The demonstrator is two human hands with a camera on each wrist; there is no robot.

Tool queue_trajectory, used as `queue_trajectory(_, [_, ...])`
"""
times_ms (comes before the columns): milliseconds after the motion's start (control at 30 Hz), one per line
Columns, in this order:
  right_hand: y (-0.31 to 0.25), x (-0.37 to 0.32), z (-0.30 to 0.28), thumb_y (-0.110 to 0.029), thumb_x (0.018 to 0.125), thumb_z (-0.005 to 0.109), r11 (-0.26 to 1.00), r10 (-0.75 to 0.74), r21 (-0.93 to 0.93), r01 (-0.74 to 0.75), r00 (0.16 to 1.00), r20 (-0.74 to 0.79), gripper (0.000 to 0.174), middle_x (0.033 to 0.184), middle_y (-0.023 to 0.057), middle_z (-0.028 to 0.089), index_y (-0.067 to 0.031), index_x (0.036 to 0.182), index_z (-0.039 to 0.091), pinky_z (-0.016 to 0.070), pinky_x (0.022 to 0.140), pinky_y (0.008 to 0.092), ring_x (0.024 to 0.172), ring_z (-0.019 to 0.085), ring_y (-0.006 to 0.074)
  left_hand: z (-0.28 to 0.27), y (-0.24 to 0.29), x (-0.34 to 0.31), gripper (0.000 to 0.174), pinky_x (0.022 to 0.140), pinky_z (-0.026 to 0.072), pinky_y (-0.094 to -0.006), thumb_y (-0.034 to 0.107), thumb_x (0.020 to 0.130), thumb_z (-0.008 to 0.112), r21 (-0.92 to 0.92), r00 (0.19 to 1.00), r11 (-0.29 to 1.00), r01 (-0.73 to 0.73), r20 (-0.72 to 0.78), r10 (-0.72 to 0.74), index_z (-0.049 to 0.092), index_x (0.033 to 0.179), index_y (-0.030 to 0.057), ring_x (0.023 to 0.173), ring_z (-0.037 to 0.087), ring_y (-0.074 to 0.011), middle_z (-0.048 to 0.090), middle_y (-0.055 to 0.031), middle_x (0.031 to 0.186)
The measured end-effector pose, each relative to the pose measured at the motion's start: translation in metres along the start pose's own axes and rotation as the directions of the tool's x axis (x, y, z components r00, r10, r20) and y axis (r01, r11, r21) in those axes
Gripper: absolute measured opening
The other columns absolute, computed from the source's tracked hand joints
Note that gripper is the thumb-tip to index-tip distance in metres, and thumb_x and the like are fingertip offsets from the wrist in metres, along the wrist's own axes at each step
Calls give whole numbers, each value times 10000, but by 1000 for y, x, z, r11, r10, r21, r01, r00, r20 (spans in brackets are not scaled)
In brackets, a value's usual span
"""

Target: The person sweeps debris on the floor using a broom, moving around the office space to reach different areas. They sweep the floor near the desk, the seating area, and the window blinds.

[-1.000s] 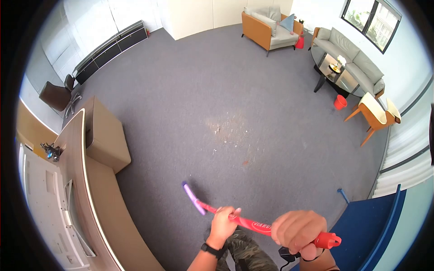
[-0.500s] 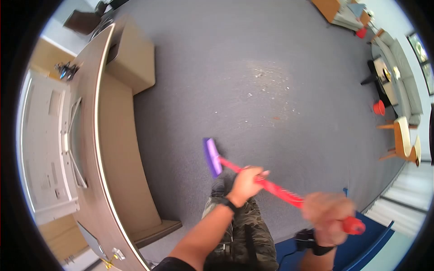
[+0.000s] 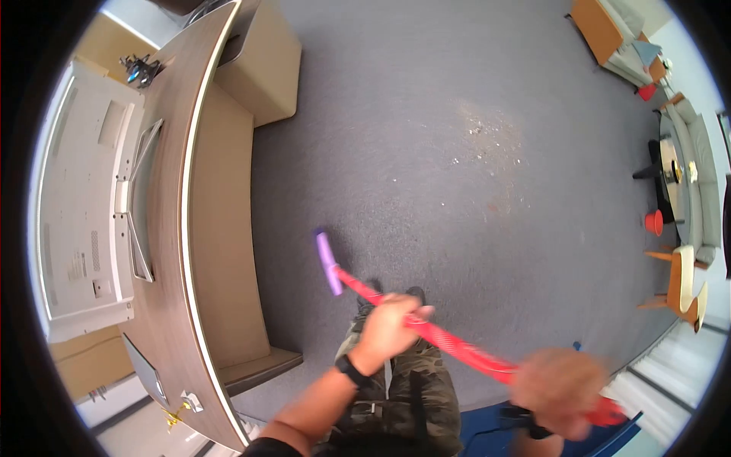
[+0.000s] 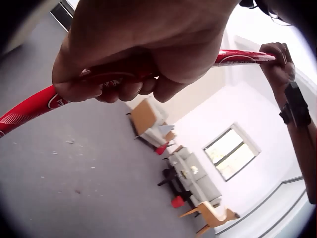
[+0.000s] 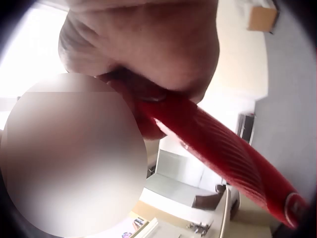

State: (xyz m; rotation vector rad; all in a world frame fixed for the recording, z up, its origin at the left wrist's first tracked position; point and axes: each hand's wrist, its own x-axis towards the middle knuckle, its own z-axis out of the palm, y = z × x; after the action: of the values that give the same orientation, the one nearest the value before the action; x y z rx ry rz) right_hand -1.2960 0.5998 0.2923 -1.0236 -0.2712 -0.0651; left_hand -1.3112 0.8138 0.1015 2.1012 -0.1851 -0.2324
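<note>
A broom with a red handle (image 3: 464, 352) and a purple head (image 3: 329, 263) slants across the front of my body, its head down at the grey carpet to the left of my feet. My left hand (image 3: 390, 327) grips the middle of the handle; in the left wrist view its fingers curl round the red shaft (image 4: 29, 108). Higher up, close to the end of the handle, my right hand (image 3: 560, 390) holds on, blurred in the head view. The right wrist view shows the ribbed red grip (image 5: 223, 148) coming out of that fist.
Pale crumbs and bits of debris (image 3: 487, 141) lie scattered on the carpet ahead. A long desk (image 3: 221, 190) with a monitor (image 3: 84, 206) runs along my left. Far right are a sofa (image 3: 704, 175), a red bucket (image 3: 653, 222) and a wooden chair (image 3: 674, 286). Something blue (image 3: 487, 426) stands near my right.
My view has tilted down and turned right. The broom head swung in toward my feet, then out to the left, both hands keeping their grip.
</note>
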Motion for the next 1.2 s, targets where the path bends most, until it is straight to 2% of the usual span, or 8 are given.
queue_trajectory(167, [92, 6, 25, -234, 893, 758, 954, 299, -60, -294, 914, 275, 294, 634, 55, 599, -34, 728, 619, 534, 643, 461, 605, 606, 260, -50, -114, -46, 397, 656, 445, -474, 197, 868, 741, 59, 985, 984, 171, 13, -172, 463, 624, 53, 616, 553, -408, 522, -151, 609])
queue_trajectory(367, [66, 39, 63, -295, 936, 726, 955, 46, -291, -56, 998, -44, 391, 576, 38, 543, -58, 696, 530, 503, 576, 401, 517, 542, 210, -29, -87, 73, 349, 727, 465, -480, 225, 866, 735, -75, 994, 993, -93, -61, 89, 506, 666, 52, 722, 597, -384, 579, -151, 686])
queue_trajectory(567, [28, 93, 114, -254, 972, 685, 884, -69, -420, 206, 946, 318, 438, 447, -30, 467, -108, 634, 446, 471, 447, 281, 329, 416, 114, -59, -35, 106, 318, 710, 492, -503, 248, 901, 714, -223, 976, 950, -218, -56, 211, 545, 719, 49, 779, 605, -392, 616, -144, 753])
queue_trajectory(667, [28, 111, 139, -326, 966, 705, 933, -161, -212, 290, 865, 476, 382, 599, 89, 589, -29, 740, 627, 522, 513, 331, 473, 586, 196, -114, -24, 83, 309, 710, 499, -500, 255, 918, 706, -173, 990, 975, -139, -29, 136, 555, 741, 51, 805, 617, -390, 620, -140, 769])
queue_trajectory(733, [42, 124, 152, -229, 962, 683, 981, -75, -123, 146, 887, 456, 460, 454, -15, 494, -125, 599, 419, 470, 430, 275, 325, 422, 107, -151, -41, 66, 301, 714, 504, -493, 256, 921, 707, -117, 993, 990, -84, -98, 72, 562, 747, 59, 819, 627, -390, 616, -139, 763])
queue_trajectory(833, [109, 122, 139, -115, 879, 735, 998, 69, -21, -66, 908, 414, 213, 709, 92, 625, -18, 744, 601, 539, 751, 484, 705, 635, 301, -196, -104, 51, 273, 729, 502, -481, 224, 898, 721, 3, 980, 1000, 24, -195, -23, 594, 726, 55, 793, 631, -388, 647, -145, 755])
queue_trajectory(1067, [287, 174, 135, -357, 988, 675, 963, 262, -27, -266, 917, 299, 358, 658, 45, 579, -50, 818, 605, 528, 746, 455, 609, 567, 198, -243, -270, 80, 351, 655, 434, -498, 186, 896, 712, 136, 959, 957, 258, -159, -236, 517, 658, 15, 716, 570, -413, 559, -171, 667])
queue_trajectory(1200, [262, 234, 100, -302, 984, 679, 955, 295, -108, -277, 932, 211, 314, 732, 83, 620, -51, 823, 583, 542, 770, 458, 727, 640, 247, -228, -249, 170, 359, 701, 461, -527, 244, 923, 670, 114, 986, 979, 169, -9, -169, 523, 670, 36, 745, 590, -440, 588, -190, 704])
